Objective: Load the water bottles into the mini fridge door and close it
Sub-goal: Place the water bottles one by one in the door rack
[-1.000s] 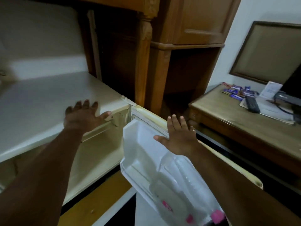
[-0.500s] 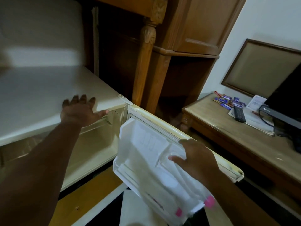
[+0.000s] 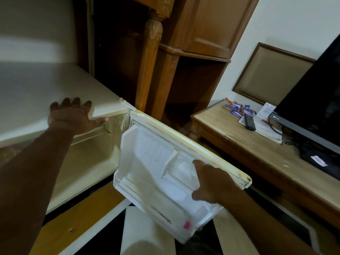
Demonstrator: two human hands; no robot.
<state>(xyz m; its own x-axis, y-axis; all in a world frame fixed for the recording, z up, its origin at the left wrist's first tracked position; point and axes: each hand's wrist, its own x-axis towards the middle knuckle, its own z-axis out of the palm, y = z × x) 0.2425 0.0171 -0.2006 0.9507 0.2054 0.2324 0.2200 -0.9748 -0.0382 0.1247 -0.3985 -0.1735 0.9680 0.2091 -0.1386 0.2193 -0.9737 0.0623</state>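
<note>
Head view looks down at a small white fridge (image 3: 36, 92) with its door (image 3: 165, 173) swung wide. The left hand (image 3: 73, 116) lies flat and loose on the fridge top, right at the front edge, with the thumb tucked under the lip. It grips nothing. The right hand (image 3: 211, 183) rests on the inside of the door, near the outer edge, with fingers curled on the white plastic. It looks like it is pushing, not gripping tight.

The water bottles (image 3: 173, 216) sit low in the door shelf, just below the right hand. They are clear and hard to make out; a pink cap (image 3: 186, 224) shows at the bottom. I cannot tell how many there are. They seem to lie slanted along the door.

The open fridge box lies between the two hands, to the left of the right hand. So I think the door must swing left, toward the left hand. The right hand is the one on the door and should do the push. The left thumb sits where the door will land, so it may get pinched.

Far off to the right of the right hand is a wooden table (image 3: 257, 153) with a TV (image 3: 312, 100), a remote (image 3: 249, 122) and small packets (image 3: 239, 109). A wooden cupboard (image 3: 184, 43) stands behind. None of these block the door.
</note>
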